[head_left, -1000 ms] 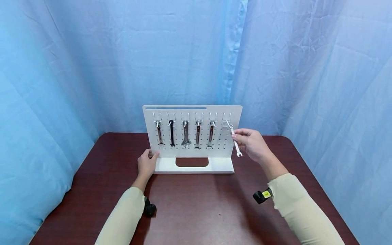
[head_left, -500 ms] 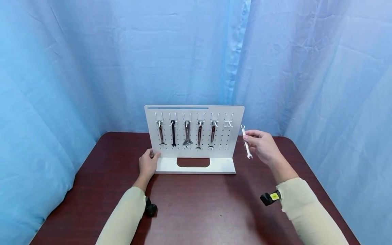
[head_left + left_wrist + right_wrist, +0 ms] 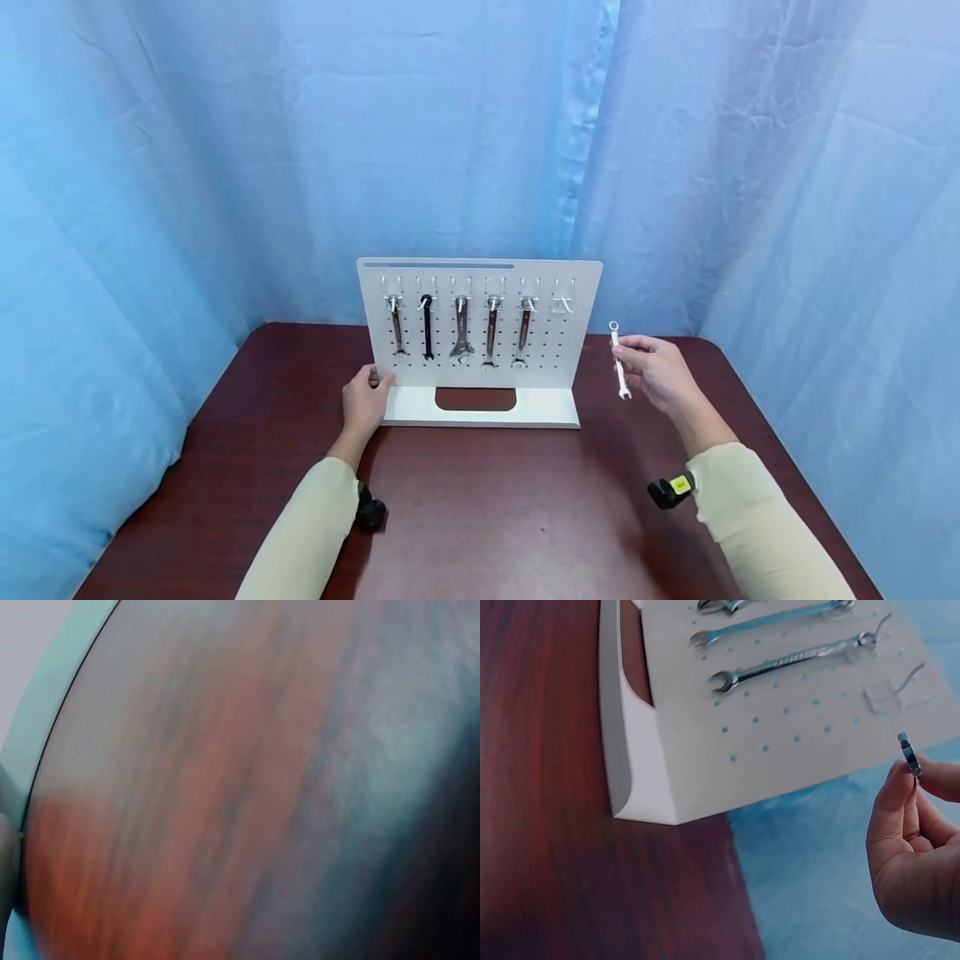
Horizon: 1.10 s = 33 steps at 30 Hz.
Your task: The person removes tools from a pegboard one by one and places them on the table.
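My right hand [image 3: 660, 372] pinches a small silver combination wrench [image 3: 621, 367] between thumb and fingers, to the right of a white pegboard stand [image 3: 553, 358]. The wrench is nearly upright, ring end on top and open end down; the right wrist view shows it almost end-on [image 3: 910, 756]. At the board's lower left edge, my left hand [image 3: 364, 406] grips the stand, thumb on the front and fingers partly hidden at the edge. On the board's hooks hang several wrenches, among them a black wrench [image 3: 427, 327] and an adjustable wrench [image 3: 461, 329]. The rightmost hook [image 3: 562, 305] bears nothing.
The stand rests on a dark red-brown wooden table [image 3: 480, 508]. Light blue curtains [image 3: 450, 125] surround it at the back and both sides. A cut-out [image 3: 476, 399] runs through the stand's base. The left wrist view shows mostly blurred tabletop.
My right hand has carried the wrench from beside the rightmost hook to the right, away from the board, and slightly down. My left hand keeps its grip on the stand's edge.
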Each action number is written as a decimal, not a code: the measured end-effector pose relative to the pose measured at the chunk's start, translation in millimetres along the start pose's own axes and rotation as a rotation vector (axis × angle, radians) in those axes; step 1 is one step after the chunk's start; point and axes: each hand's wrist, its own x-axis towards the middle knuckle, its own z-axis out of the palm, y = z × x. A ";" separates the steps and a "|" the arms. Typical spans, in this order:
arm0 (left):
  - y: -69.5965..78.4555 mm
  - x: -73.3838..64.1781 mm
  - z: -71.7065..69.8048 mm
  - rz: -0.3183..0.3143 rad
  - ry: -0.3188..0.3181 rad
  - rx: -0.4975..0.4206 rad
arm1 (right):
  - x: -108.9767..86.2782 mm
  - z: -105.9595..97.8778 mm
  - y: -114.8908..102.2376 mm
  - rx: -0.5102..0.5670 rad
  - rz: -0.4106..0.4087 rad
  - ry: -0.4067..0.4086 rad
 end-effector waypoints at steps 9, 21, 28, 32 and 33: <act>1.0 0.7 0.0 0.015 0.002 -0.005 | 13.1 -13.0 25.5 -0.151 0.040 0.054; -1.3 2.6 1.2 0.020 0.001 0.002 | 26.5 -21.4 63.6 -0.196 0.107 0.042; -0.8 0.9 -0.5 0.017 -0.004 -0.004 | 33.5 -17.0 79.8 -0.280 0.155 0.046; -2.6 0.5 -0.6 0.011 -0.006 -0.008 | 38.2 -15.2 90.9 -0.386 0.167 0.063; -3.2 0.5 -0.5 0.008 -0.006 -0.009 | 39.0 -14.8 93.5 -0.415 0.171 0.068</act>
